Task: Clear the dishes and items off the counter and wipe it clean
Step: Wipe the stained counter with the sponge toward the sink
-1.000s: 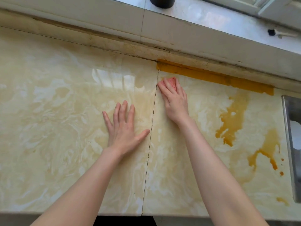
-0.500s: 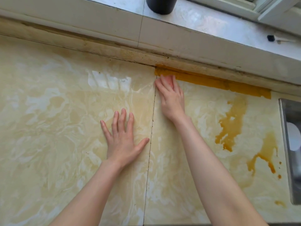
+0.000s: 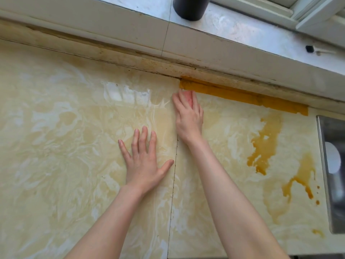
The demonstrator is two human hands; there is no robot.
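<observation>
The cream marbled counter fills the view. My left hand lies flat on it with fingers spread, left of the tile seam. My right hand reaches further back and presses a small pink cloth onto the counter with straight fingers; only the cloth's far end shows. The cloth sits at the left end of an orange stain band that runs along the back edge. More orange spill marks lie to the right of my right arm.
A steel sink cuts into the counter at the right edge. Behind the counter a raised sill carries a black cup and a small black object. Brown drips trail toward the sink.
My right hand has pushed the pink cloth a little further back, up to the orange band. My left hand has stayed flat in place.
</observation>
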